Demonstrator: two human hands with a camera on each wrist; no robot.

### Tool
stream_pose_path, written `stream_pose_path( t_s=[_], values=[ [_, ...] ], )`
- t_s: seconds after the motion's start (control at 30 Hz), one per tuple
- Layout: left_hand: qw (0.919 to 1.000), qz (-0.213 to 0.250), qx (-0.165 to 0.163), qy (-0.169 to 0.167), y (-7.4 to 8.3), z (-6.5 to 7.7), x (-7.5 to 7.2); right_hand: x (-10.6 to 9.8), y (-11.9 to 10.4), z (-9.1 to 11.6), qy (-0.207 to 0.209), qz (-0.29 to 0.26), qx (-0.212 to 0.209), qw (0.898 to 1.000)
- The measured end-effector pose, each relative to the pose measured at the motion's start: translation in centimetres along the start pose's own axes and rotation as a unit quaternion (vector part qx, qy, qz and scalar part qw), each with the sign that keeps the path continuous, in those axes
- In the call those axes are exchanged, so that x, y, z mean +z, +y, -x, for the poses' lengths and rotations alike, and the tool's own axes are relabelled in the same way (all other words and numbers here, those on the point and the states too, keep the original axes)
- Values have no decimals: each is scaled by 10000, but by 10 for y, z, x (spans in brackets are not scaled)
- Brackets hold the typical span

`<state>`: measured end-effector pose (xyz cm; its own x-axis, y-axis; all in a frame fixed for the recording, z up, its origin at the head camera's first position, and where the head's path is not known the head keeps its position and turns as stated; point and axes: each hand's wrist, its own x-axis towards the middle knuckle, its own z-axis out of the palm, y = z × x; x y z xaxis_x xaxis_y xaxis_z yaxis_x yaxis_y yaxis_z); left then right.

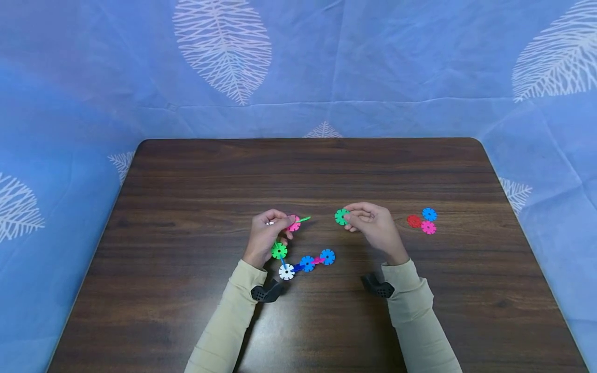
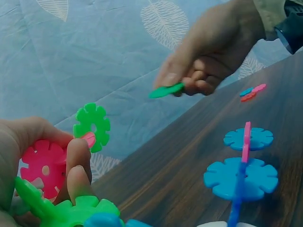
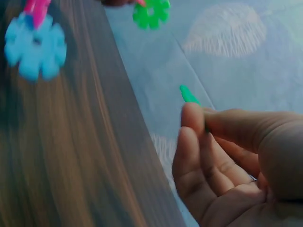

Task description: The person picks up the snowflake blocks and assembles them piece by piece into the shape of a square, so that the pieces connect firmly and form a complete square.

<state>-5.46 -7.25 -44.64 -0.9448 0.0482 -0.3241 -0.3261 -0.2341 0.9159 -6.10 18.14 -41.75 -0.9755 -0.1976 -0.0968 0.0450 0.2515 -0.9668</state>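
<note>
Near the middle of the table, my left hand (image 1: 262, 235) pinches a pink notched disc (image 1: 294, 224) in a chain of interlocking plastic discs. A green disc (image 2: 102, 119) is slotted edge-on to that pink one. The rest of the chain trails toward me: a bright green disc (image 1: 279, 250), a white disc (image 1: 286, 272), a blue disc (image 1: 307, 263) and another blue disc (image 1: 328, 257), with linking discs between. To the right, apart from the chain, my right hand (image 1: 379, 230) holds a loose green disc (image 1: 341, 217) between thumb and fingers, above the table.
Right of my right hand lie a loose red disc (image 1: 413, 221), a blue one (image 1: 429, 214) and a pink one (image 1: 428, 227), close together on the dark wooden table (image 1: 186, 181). A blue leaf-patterned cloth (image 1: 373, 62) hangs behind the table's far edge.
</note>
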Motion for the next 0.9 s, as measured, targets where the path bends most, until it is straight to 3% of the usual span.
stream_pose_path(
  t_s=[0.23, 0.53, 0.9],
  values=[
    [9999, 87, 72, -67, 2, 2, 1, 25, -12, -10, -160, -184, -354, 9991],
    [9998, 150, 151, -7, 2, 2, 2, 39, -16, -14, -387, -143, -106, 9991],
    [9999, 129, 83, -50, 2, 2, 1, 48, -16, -17, -369, -179, -300, 9987]
  ],
)
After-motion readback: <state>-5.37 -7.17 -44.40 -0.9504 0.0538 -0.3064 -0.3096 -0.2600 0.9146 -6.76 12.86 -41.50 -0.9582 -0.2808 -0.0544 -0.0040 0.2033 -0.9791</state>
